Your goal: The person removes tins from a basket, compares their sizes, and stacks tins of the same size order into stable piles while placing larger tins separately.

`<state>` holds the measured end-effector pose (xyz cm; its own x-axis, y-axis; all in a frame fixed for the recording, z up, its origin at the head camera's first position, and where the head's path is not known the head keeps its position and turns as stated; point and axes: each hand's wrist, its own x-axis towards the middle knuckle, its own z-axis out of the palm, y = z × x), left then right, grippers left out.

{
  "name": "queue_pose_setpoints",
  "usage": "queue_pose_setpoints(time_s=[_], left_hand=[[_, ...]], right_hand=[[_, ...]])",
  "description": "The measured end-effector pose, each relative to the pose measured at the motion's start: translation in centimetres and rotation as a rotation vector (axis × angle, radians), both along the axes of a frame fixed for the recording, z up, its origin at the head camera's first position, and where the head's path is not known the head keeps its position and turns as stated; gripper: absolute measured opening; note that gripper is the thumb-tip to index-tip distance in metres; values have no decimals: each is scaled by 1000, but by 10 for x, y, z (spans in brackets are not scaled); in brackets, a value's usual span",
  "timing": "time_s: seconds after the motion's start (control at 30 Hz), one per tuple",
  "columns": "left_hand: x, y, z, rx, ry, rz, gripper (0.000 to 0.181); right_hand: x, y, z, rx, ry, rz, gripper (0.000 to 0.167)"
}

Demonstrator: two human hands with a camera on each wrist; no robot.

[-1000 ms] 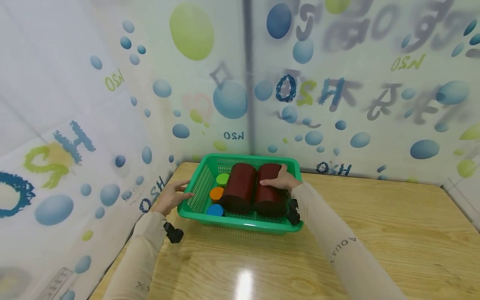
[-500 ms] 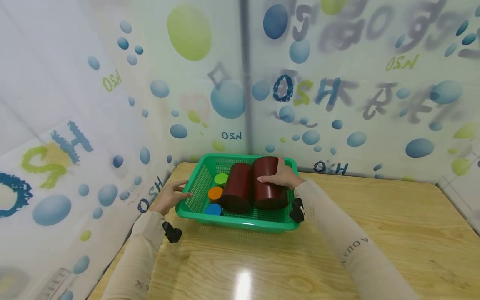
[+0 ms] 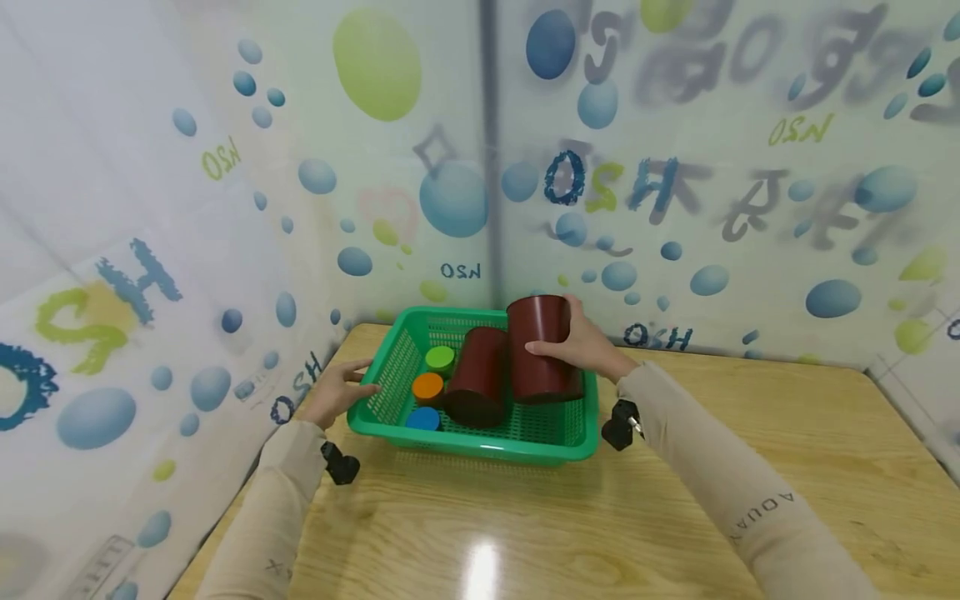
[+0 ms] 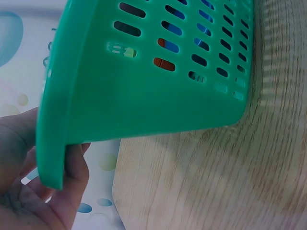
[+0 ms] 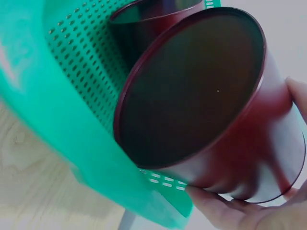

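Wooden table (image 3: 615, 517): supports the basket.
Green basket (image 3: 495, 447): standing on the table; judged best held steady so it does not tip or slide.
Held cylinder (image 3: 546, 375): dark red, tilted, over the basket's right part; contact with its neighbour cannot be confirmed. Should clear the rim before any sideways travel.
Second cylinder (image 3: 477, 379): lying in the basket; best left unknocked.
Right hand (image 3: 588, 346): thumb and fingers wrapped round the held cylinder; smooth wall judged liable to slip, so firm pressure advised.
Left hand (image 3: 330, 396): gripping the basket's left rim.
Coloured discs (image 3: 428, 388): green, orange, blue, in the basket's left part.
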<state>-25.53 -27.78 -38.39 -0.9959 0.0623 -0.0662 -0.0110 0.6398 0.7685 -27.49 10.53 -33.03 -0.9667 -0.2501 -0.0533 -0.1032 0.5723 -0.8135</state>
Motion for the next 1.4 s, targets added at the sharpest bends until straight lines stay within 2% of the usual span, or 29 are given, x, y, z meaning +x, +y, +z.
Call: queue_pose_setpoints(time_s=[0.37,0.67,0.83,1.07,1.1,1.23,1.4], left_hand=[[1,2,0,5,14,-15,57],[-1,2,-2,-3,12,-11,57],[0,2,-1,-3,7,-16,58],[0,1,0,12,5,-21,59],[0,1,0,15,6,-20,59],[0,1,0,20,8,-20,59],[0,-1,-1,29,7,-22,59]], right_hand=[[20,24,14,-59,130,-14,103],[42,63,18,-124,228,-64,99],[52,97,6,-135,304,-132,97],[65,142,-17,-112,344,-245,97],[65,149,-23,-94,363,-280,97],[70,170,-34,-94,380,-350,98],[75,190,-44,-45,452,-405,102]])
